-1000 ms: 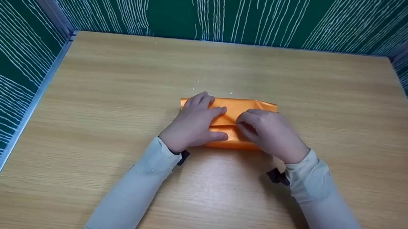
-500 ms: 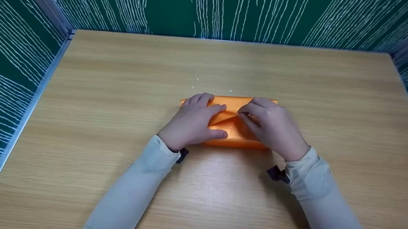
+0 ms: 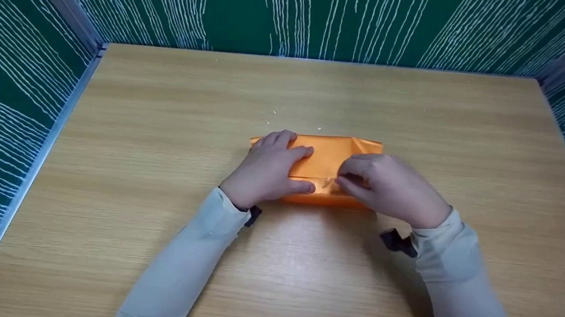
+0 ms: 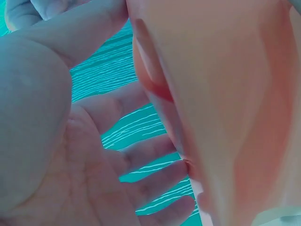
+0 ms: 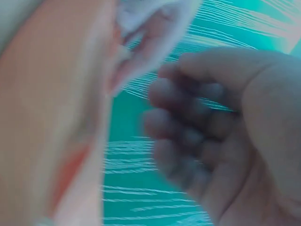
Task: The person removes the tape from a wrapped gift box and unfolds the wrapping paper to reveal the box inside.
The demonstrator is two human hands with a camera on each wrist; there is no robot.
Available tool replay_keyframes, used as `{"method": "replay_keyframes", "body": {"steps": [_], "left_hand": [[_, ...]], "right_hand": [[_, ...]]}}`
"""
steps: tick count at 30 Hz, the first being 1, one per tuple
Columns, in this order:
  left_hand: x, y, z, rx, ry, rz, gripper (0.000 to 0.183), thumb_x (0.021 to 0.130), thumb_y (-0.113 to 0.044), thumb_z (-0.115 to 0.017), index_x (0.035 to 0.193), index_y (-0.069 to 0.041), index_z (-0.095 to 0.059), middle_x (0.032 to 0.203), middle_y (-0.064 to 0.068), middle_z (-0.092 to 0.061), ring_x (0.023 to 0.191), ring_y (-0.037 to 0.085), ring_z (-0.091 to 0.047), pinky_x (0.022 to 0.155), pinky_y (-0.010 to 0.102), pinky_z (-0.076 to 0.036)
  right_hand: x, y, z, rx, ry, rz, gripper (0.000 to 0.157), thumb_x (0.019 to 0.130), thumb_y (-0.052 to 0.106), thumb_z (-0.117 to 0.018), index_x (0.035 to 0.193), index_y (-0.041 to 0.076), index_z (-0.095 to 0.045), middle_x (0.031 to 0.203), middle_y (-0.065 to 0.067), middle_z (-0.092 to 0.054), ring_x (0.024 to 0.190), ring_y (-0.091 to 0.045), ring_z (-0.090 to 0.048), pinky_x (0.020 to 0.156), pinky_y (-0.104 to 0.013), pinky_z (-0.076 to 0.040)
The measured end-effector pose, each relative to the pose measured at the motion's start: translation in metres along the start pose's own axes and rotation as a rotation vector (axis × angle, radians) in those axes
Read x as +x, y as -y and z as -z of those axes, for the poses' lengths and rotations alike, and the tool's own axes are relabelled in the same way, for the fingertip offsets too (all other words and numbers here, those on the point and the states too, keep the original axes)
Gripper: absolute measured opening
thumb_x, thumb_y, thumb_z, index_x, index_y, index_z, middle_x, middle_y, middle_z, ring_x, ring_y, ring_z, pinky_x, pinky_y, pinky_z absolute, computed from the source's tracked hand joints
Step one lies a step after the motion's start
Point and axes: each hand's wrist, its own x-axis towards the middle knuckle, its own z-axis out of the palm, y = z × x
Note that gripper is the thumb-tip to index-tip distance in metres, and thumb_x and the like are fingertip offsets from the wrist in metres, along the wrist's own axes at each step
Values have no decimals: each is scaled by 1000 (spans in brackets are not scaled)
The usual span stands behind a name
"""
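A parcel in shiny orange wrapping paper [image 3: 330,157] lies on the table, a straight seam running along its near part in the head view. The left hand [image 3: 271,167] rests spread over the parcel's left half, its thumb below the seam. In the left wrist view, the fingertips of the left hand [image 4: 108,127] meet the paper's edge. The right hand [image 3: 388,189] is over the right half, fingers curled and thumb close to the forefinger. The right wrist view shows the right hand [image 5: 225,132] apart from the paper, with nothing visible between its fingers. A small shiny crease or strip [image 3: 328,183] marks the seam.
The wooden table [image 3: 165,109] surrounds the parcel on all sides. A few tiny white specks lie just behind it. Green walls [image 3: 236,14] with white streaks border the back and sides of the table. Both sleeves have dark straps at the wrists.
The right hand has first lifted the paper's flap away, then come back nearer and to the right. The flap now lies flat along the seam. The left hand has stayed in place.
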Motion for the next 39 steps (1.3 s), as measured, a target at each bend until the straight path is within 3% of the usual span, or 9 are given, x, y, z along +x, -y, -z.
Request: {"method": "replay_keyframes", "body": {"steps": [5,14,25,28,30,34,36,39], "left_hand": [[0,-1,0,-12,-6,-3,77,89,-62,-72,152,-24,-53,160,11,-37,149,32,-28,124,50,-20],[-2,2,-2,-73,-28,1,81,86,-59,-76,153,-21,-51,159,10,-35,146,30,-30,119,47,-34],[-3,-8,2,-29,-69,-50,81,87,-54,-78,155,-20,-48,160,8,-35,148,29,-28,123,45,-29],[-3,-12,4,29,-95,-100,74,91,-51,-76,154,-21,-50,159,6,-37,148,26,-30,123,41,-28],[-3,-16,6,48,-139,-180,62,94,-46,-73,148,-20,-56,154,6,-44,142,25,-36,121,38,-32],[-7,-24,7,62,-186,-339,33,100,-35,-67,127,-15,-70,124,3,-63,112,19,-55,100,31,-49],[-10,-28,5,80,-178,-369,26,101,-31,-67,118,-14,-72,110,2,-67,97,18,-58,88,29,-52],[-11,-31,0,120,-171,-355,21,101,-27,-67,115,-13,-73,103,2,-69,88,18,-60,80,29,-53]], "right_hand": [[-13,3,11,-46,72,-136,15,95,21,-77,105,12,-82,93,-1,-74,77,-16,-64,79,-39,-60],[-10,8,4,-63,174,-146,16,97,22,-75,106,12,-82,95,-3,-68,84,-20,-61,87,-41,-58],[-12,9,7,-49,189,-154,15,99,23,-72,102,13,-82,92,-3,-65,78,-19,-57,79,-36,-55],[-12,8,6,-55,184,-145,15,99,23,-72,103,12,-82,92,-3,-65,77,-18,-58,79,-36,-56],[-12,8,5,-56,177,-141,15,99,23,-73,103,12,-82,92,-4,-65,77,-18,-58,78,-35,-56],[-13,7,6,-56,158,-118,14,98,21,-73,100,10,-82,89,-4,-64,73,-17,-56,72,-32,-54],[-13,7,6,-52,148,-107,13,98,20,-74,98,9,-81,87,-3,-63,71,-17,-55,69,-31,-52],[-12,7,5,-44,139,-98,12,97,19,-75,96,9,-81,84,-3,-62,70,-17,-54,67,-31,-50]]}}
